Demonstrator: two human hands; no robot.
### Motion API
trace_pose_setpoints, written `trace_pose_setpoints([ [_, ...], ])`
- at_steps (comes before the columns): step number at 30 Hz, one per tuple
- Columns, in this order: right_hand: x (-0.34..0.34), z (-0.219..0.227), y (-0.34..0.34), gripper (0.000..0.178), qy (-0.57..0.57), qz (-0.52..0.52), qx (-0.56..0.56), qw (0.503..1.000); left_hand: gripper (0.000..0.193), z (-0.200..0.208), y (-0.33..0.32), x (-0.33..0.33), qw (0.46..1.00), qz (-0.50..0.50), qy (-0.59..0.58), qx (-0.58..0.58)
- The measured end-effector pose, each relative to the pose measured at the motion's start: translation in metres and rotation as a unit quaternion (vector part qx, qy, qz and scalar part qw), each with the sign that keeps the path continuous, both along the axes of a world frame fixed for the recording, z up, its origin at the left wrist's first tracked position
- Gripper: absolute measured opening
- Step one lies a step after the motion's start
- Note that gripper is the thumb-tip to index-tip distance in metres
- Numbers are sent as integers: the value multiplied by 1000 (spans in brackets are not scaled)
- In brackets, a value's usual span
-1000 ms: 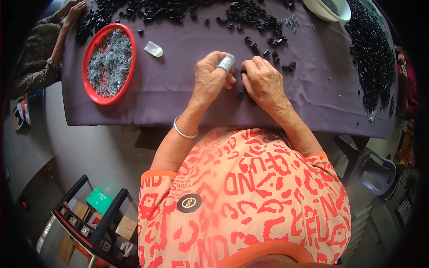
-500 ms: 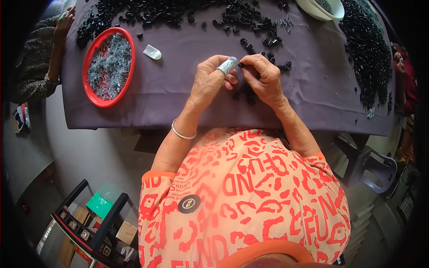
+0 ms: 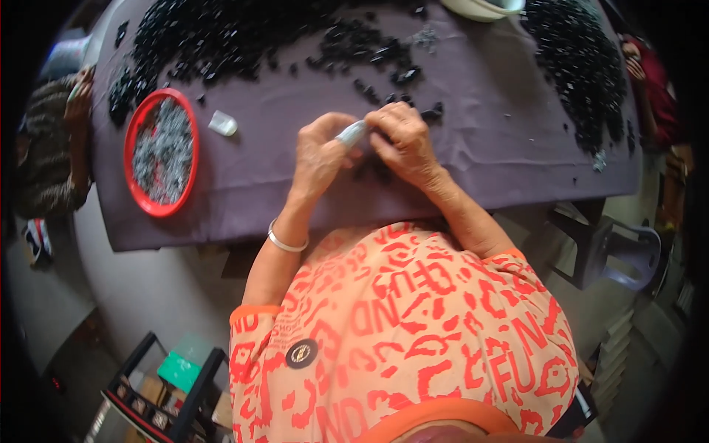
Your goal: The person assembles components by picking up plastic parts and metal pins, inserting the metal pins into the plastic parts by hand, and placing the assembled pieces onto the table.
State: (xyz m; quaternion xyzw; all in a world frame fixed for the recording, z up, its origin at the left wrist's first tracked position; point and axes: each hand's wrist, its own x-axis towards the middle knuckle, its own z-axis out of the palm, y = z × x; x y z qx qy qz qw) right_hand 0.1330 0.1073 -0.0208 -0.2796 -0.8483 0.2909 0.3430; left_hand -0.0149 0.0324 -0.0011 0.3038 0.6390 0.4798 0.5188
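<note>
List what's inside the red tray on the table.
The red tray holds a loose heap of thin grey pieces. Some red shows between them; whatever lies beneath the heap is covered.

Over the purple-grey tablecloth, the person's left hand, one digit sheathed in a silvery cover, meets the bent fingers of the right hand; I can't make out what they pinch. A red tray of grey slivers sits leftward, and black pieces heap along the far side.
</note>
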Motion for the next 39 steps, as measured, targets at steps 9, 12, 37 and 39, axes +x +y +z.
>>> trace_pose_setpoints([
  [9, 4, 0, -1, 18, 27, 12, -46, 998, 24, 10, 5, -4, 995, -48, -53, -64],
  [12, 6, -3, -2, 19, 33, 17, -35, 999, 23, 8, 1, -5, 994, -47, -78, -56],
  [37, -48, 21, -2, 33, -5, 193, 80, 978, 42, -91, -34, -34, 956, -174, 203, 123],
  [39, -48, 18, 1, 35, -5, 194, 86, 977, 42, -47, -19, -25, 970, -162, 155, 93],
])
